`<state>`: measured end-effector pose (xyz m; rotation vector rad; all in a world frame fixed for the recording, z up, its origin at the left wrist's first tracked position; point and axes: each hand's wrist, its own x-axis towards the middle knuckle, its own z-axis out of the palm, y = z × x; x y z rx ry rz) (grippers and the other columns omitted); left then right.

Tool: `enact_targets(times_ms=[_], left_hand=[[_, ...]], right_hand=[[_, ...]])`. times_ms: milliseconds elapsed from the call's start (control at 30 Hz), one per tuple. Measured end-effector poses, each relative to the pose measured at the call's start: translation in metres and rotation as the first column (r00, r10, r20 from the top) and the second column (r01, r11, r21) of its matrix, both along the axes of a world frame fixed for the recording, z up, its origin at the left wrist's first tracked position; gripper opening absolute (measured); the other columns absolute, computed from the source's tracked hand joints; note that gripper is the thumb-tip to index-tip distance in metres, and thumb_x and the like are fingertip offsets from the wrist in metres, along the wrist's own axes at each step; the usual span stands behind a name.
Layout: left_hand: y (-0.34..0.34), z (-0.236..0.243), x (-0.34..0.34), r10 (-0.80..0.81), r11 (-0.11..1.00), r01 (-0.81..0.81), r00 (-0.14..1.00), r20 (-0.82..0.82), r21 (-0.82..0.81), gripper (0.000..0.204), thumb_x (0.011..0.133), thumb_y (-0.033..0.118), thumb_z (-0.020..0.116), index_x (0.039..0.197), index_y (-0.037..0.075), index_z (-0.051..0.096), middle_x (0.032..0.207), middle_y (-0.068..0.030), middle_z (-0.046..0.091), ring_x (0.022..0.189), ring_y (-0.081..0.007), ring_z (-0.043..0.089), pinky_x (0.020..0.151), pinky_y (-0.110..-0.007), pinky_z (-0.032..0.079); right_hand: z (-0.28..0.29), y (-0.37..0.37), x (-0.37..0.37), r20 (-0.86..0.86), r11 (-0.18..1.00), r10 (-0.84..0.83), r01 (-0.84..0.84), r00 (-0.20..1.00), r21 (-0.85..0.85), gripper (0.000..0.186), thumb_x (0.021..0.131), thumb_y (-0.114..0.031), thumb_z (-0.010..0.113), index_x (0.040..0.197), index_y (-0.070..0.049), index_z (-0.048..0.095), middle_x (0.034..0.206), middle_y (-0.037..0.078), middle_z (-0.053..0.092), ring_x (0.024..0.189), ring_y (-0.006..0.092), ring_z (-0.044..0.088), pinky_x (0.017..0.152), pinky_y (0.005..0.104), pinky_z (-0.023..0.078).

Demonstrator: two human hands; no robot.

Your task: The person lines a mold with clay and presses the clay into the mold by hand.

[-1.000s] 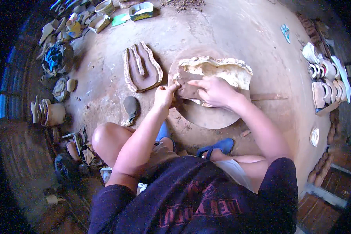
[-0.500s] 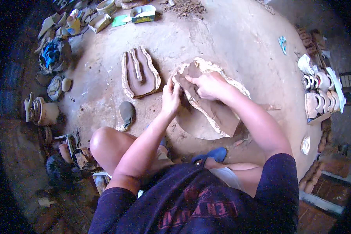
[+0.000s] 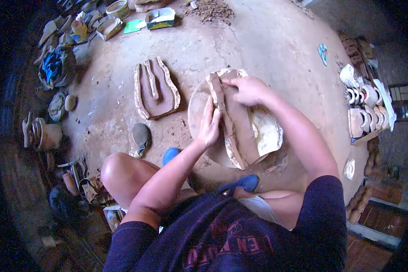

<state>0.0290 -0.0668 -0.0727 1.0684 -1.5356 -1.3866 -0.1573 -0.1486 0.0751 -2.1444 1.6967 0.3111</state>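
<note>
I press both hands, left hand (image 3: 209, 124) flat, right hand (image 3: 247, 89) gripping clay slab (image 3: 240, 129) on round board (image 3: 199, 106); best keep pressure even.

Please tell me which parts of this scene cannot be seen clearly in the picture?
- Head view: the left hand covers part of the clay slab.
- The right hand hides the slab's top end.
- The round board is mostly under the slab.
- The white cups at the right rim are bent and small.
- Things at the left edge are dark and blurred.
</note>
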Motion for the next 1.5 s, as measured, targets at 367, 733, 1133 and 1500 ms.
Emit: enact_targets(times_ms=[367,733,1133,1500], left_hand=[[0.018,0.001,-0.020,0.093,0.989,-0.080,0.991,0.096,-0.127,0.060,0.112,0.024,0.036,0.161,-0.006,0.021,0.164,-0.0317,0.030,0.153,-0.0433,0.030,0.126,-0.044,0.024],[0.002,-0.007,-0.024,0.150,0.965,-0.119,0.981,0.123,-0.232,0.055,0.107,0.013,0.045,0.157,-0.006,0.032,0.150,-0.0351,0.047,0.139,-0.0486,0.047,0.119,-0.048,0.037],[-0.020,-0.012,-0.014,0.065,0.981,-0.034,0.985,0.157,-0.192,0.054,0.105,0.011,0.048,0.155,-0.006,0.037,0.155,-0.0304,0.044,0.146,-0.0423,0.043,0.123,-0.044,0.032],[-0.037,-0.001,-0.016,-0.036,0.988,0.068,0.975,0.221,-0.137,0.054,0.108,0.018,0.047,0.158,-0.001,0.037,0.158,-0.0246,0.045,0.148,-0.0358,0.042,0.124,-0.041,0.031]], right_hand=[[-0.015,0.046,0.019,-0.047,0.975,-0.146,0.152,0.988,0.161,0.085,0.079,-0.013,0.058,0.156,0.010,0.031,0.102,0.031,0.072,0.097,0.0437,0.072,0.089,0.0500,0.058],[-0.012,-0.001,-0.004,0.137,0.948,-0.318,0.316,0.938,0.033,0.045,0.083,-0.019,0.059,0.122,0.002,0.067,0.113,0.030,0.070,0.107,0.0425,0.069,0.093,0.0477,0.055],[0.014,0.078,0.036,-0.167,0.940,-0.067,0.118,0.984,0.319,0.066,0.080,-0.012,0.056,0.143,0.008,0.052,0.108,0.034,0.070,0.103,0.0453,0.070,0.093,0.0505,0.056],[-0.003,0.013,-0.043,-0.234,0.985,-0.035,0.073,0.972,0.159,0.088,0.081,-0.026,0.064,0.162,-0.013,0.033,0.126,0.025,0.069,0.112,0.0410,0.069,0.098,0.0486,0.056]])
